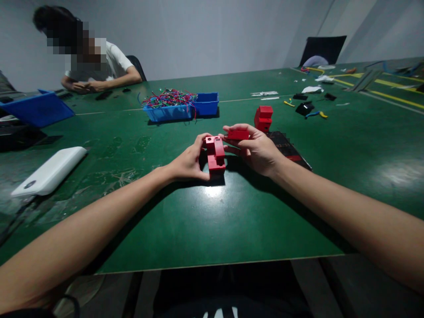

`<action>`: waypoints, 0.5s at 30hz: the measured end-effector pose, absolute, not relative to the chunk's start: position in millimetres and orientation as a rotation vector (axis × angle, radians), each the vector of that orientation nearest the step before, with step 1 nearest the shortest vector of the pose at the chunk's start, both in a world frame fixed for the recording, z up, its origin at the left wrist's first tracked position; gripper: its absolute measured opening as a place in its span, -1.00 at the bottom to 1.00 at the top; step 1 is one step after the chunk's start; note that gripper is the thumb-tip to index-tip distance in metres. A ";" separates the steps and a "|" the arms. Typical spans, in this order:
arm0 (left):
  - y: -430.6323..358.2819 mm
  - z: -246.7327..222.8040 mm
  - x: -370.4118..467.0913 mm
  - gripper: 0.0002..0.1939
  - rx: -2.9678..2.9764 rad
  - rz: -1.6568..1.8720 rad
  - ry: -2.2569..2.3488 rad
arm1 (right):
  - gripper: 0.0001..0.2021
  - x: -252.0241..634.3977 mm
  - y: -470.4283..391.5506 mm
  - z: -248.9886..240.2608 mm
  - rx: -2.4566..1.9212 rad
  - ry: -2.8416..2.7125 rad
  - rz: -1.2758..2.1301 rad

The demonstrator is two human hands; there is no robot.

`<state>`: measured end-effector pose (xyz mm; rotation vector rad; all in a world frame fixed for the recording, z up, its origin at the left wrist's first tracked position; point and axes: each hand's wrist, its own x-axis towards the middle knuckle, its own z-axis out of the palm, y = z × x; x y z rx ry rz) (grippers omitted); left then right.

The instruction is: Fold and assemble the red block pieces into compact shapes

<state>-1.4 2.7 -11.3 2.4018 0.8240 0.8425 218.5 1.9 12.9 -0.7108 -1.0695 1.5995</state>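
Observation:
My left hand (190, 160) is closed round a red notched block (216, 155), thumb low on its near side and fingers behind it. The block stands upright just over the green table, with a round hole in its top. My right hand (260, 149) pinches a smaller flat red piece (237, 134) between thumb and fingers, just right of the block's upper part. Some of its fingertips come close to the block; whether they touch it I cannot tell. Behind my right hand stands another red block (263, 118), beside a dark flat device (287, 148) with lit digits.
Farther back on the table (172, 229) sit a blue bin of thin coloured wires (168, 106) and a second blue bin (206, 105). A white power bank (51, 171) lies at left. Pliers (317, 115) and scraps lie at right. A person (99, 66) sits across at far left.

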 end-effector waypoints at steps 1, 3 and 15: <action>3.0 -11.4 -1.6 -0.02 2.402 0.844 0.815 | -0.65 218.1 0.7 15.1 -0.738 -1.036 1.612; 3.4 -11.6 -1.9 -0.01 2.401 0.840 0.806 | -0.70 217.7 -0.9 19.2 -0.795 -0.939 1.635; 2.7 -12.0 -2.1 0.00 2.415 0.825 0.856 | -0.85 229.4 1.0 20.9 -0.574 -0.917 1.823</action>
